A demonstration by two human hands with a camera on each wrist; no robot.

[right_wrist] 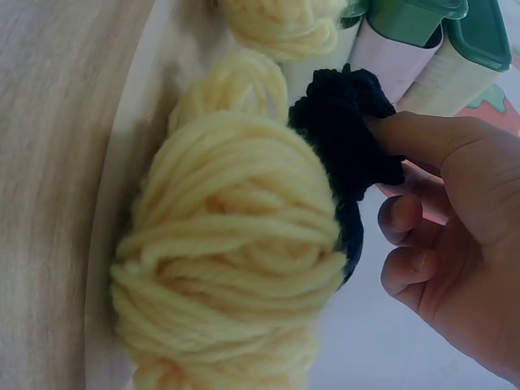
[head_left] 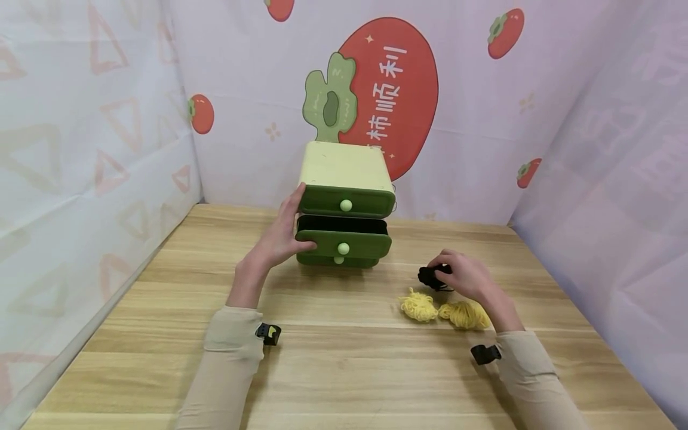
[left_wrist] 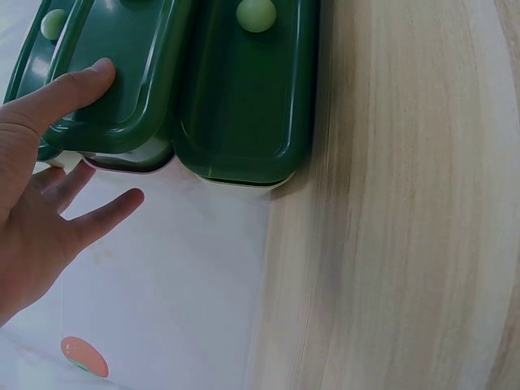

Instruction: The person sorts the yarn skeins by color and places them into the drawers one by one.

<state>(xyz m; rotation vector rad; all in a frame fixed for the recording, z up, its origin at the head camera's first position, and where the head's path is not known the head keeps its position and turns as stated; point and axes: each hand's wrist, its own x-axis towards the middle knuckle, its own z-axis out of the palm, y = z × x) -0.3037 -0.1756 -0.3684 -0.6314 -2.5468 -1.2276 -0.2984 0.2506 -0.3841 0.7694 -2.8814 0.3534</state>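
A small cream drawer cabinet (head_left: 346, 164) with green drawer fronts stands on the table. Its middle drawer (head_left: 355, 243) is pulled partly out, dark inside. My left hand (head_left: 276, 236) is at the cabinet's left side, thumb (left_wrist: 93, 80) laid on the middle drawer's front and the other fingers spread along the side. To the right, my right hand (head_left: 464, 275) pinches a black yarn bundle (right_wrist: 345, 134) between thumb and fingers. Just in front of it lie two yellow yarn bundles, a loose one (head_left: 418, 306) and a longer wound one (head_left: 464, 315), which looms large in the right wrist view.
The wooden table (head_left: 333, 358) is walled at the back and sides by printed cloth (head_left: 242, 161). Pale round knobs stick out from the drawer fronts, the top knob (head_left: 346, 205) among them. The cabinet's back is close to the rear cloth.
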